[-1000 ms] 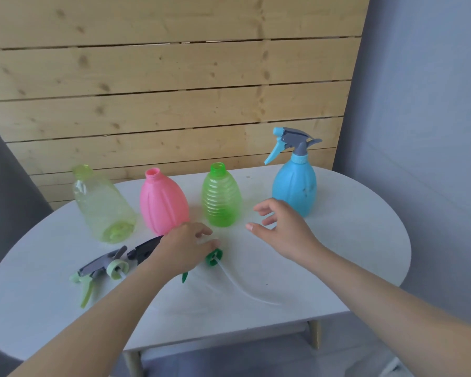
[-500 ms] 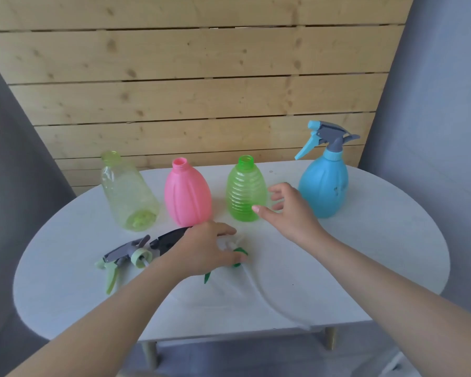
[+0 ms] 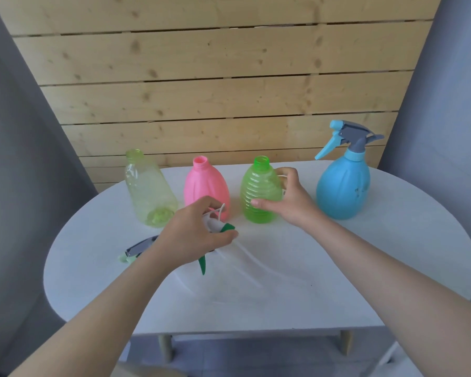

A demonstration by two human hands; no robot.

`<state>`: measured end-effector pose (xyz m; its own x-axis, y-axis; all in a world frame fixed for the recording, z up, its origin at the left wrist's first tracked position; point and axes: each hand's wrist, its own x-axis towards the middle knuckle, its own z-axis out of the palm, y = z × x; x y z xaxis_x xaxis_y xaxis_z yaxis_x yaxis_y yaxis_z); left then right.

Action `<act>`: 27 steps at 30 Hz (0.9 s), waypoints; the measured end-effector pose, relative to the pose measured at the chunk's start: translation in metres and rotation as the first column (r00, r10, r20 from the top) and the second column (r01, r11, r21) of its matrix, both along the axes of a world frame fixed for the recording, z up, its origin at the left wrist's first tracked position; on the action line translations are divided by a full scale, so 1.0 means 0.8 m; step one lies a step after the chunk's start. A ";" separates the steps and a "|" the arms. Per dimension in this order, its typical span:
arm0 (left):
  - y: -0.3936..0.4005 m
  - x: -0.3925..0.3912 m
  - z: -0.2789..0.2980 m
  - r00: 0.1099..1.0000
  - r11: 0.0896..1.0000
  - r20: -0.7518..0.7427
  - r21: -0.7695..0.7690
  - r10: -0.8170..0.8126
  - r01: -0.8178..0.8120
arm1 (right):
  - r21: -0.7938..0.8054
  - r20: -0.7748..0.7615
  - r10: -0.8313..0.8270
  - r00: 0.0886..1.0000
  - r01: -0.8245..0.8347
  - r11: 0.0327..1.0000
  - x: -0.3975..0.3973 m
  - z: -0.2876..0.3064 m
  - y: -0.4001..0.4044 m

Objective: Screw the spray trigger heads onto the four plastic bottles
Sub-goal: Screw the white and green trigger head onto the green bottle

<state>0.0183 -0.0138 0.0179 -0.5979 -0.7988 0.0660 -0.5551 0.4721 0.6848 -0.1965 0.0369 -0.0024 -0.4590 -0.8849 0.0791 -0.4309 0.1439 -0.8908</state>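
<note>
Two grips: left hand (image 3: 191, 235) clamps green trigger head (image 3: 218, 229), right hand (image 3: 288, 200) clasps unlabelled green bottle (image 3: 259, 191).

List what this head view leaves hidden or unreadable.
- Green trigger head: body mostly covered by the left hand.
- Grey trigger head: partly behind the left forearm; whether another lies there cannot be told.
- Green bottle: right side hidden by the right hand.
- Dip tube: motion-blurred on the table.
</note>
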 end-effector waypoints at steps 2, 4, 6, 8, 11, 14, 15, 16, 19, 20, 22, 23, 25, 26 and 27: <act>0.000 0.003 0.002 0.999 1.000 -0.037 0.026 0.017 -0.016 | -0.036 -0.027 -0.007 1.000 0.006 0.999 0.001 0.007 0.006; -0.001 0.003 0.003 0.997 0.998 -0.063 0.057 0.043 -0.040 | -0.102 -0.073 -0.033 0.997 0.025 0.994 0.000 0.019 0.015; -0.003 0.004 0.003 0.994 0.995 -0.069 0.059 0.090 -0.086 | -0.149 -0.145 -0.061 0.988 0.039 0.988 -0.005 0.034 0.029; -0.005 0.003 0.002 0.988 0.991 -0.096 0.056 0.124 -0.119 | -0.122 -0.235 -0.070 0.970 0.043 0.992 -0.014 0.046 0.052; -0.005 0.002 0.001 0.979 0.989 -0.141 0.026 0.146 -0.144 | 0.062 -0.318 -0.002 0.948 0.023 0.998 -0.030 0.051 0.090; -0.005 0.002 0.002 0.971 0.984 -0.161 0.017 0.177 -0.176 | 0.192 -0.376 0.076 0.923 -0.003 0.981 -0.044 0.047 0.117; -0.005 0.003 0.003 0.969 0.982 -0.164 0.017 0.187 -0.186 | 0.209 -0.411 0.085 0.908 0.003 0.978 -0.049 0.047 0.124; -0.005 0.004 0.003 0.966 0.981 -0.169 0.018 0.194 -0.194 | 0.221 -0.451 0.087 0.888 0.016 0.975 -0.054 0.048 0.130; -0.002 0.008 0.006 0.956 0.977 -0.202 0.030 0.212 -0.210 | 0.250 -0.573 0.102 0.813 0.055 0.967 -0.065 0.048 0.147; -0.001 0.010 0.007 0.952 0.976 -0.215 0.037 0.218 -0.215 | 0.264 -0.606 0.120 0.786 0.057 0.963 -0.067 0.046 0.151; -0.001 0.012 0.008 0.946 0.974 -0.233 0.048 0.227 -0.222 | 0.293 -0.630 0.161 0.759 0.041 0.955 -0.067 0.041 0.157; -0.002 0.014 0.008 0.942 0.973 -0.243 0.055 0.231 -0.224 | 0.300 -0.627 0.176 0.759 0.026 0.954 -0.065 0.039 0.158; -0.001 0.013 0.008 0.939 0.974 -0.260 0.067 0.225 -0.215 | 0.291 -0.615 0.185 0.766 0.002 0.957 -0.063 0.037 0.160; -0.001 0.012 0.008 0.939 0.975 -0.262 0.068 0.223 -0.212 | 0.279 -0.609 0.184 0.772 -0.009 0.960 -0.062 0.037 0.160; 0.001 0.010 0.009 0.939 0.975 -0.262 0.068 0.221 -0.211 | 0.265 -0.605 0.182 0.775 -0.019 0.964 -0.061 0.037 0.161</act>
<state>0.0265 -0.0130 0.0250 -0.3753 -0.9119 0.1659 -0.4358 0.3316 0.8367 -0.2451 0.1656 0.0270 -0.2890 -0.9518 0.1027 -0.8994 0.2332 -0.3698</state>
